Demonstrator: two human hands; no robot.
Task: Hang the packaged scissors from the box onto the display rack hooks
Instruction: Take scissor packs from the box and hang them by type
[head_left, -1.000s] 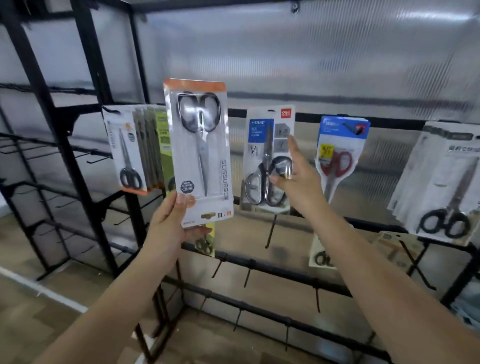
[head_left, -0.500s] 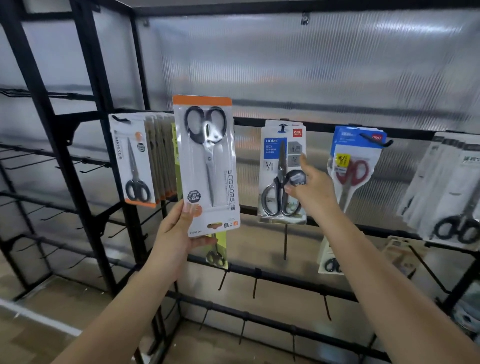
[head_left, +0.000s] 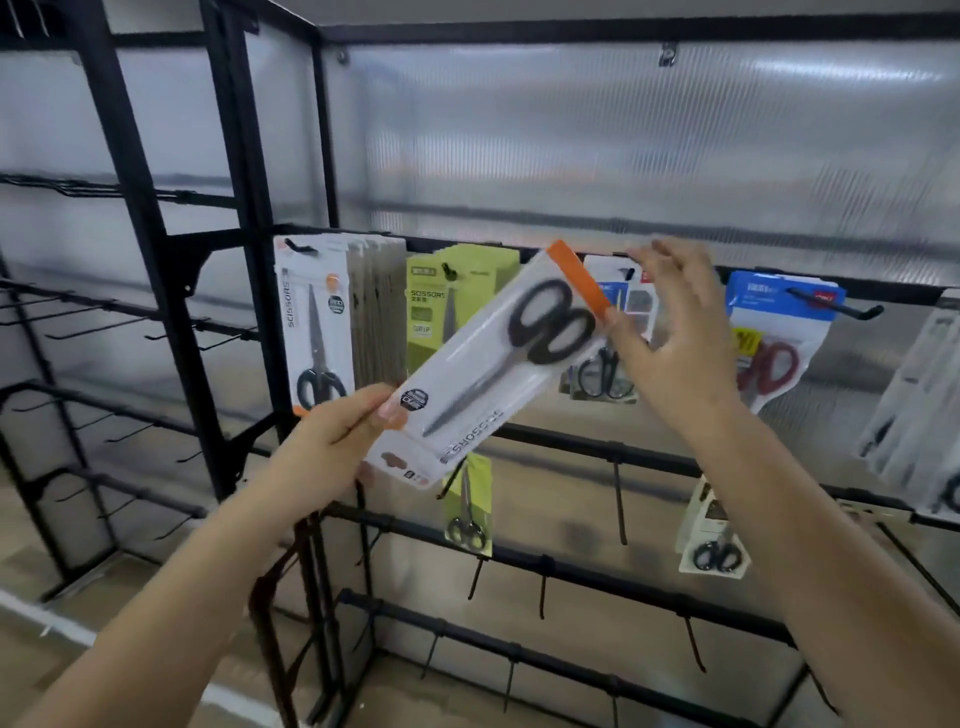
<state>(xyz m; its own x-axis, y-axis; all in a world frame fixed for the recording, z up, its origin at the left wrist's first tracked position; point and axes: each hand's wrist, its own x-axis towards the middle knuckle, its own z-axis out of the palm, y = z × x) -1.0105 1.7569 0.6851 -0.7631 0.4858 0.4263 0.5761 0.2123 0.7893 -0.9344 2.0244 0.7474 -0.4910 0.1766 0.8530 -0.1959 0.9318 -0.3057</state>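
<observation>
I've got the scissors pack (head_left: 491, 364) held up in front of the rack (head_left: 654, 462), tilted hard, orange header strip up-right, bottom corner down-left. My left hand (head_left: 332, 441) pinches that bottom corner, thumb on the face, fingers behind. My right hand (head_left: 675, 343) is spread, fingers loose, just beside the orange end; can't tell if a fingertip touches it, pic is blurred there.

Handling, my guess: light, flat card w/ clear blister, fairly stiff lengthwise but will flex if I pinch only a corner. Plastic front prob slick, so grip the card edges, not the bubble. Best hold looks like top end near the hang hole, so I can steer it onto a hook.

Around it on the top bar: white/orange packs (head_left: 317, 332) stacked at left, green packs (head_left: 441, 301) next, a blue/white pack (head_left: 623, 332) behind my right hand, blue-top red-handled pack (head_left: 769, 343) further right w/ its hook (head_left: 836, 309) sticking out. Lower bars carry mostly bare hooks, plus a green pack (head_left: 467, 509) and a small white one (head_left: 714, 535).

Behind: ribbed translucent panel. Wood-look floor below. No box in view.
</observation>
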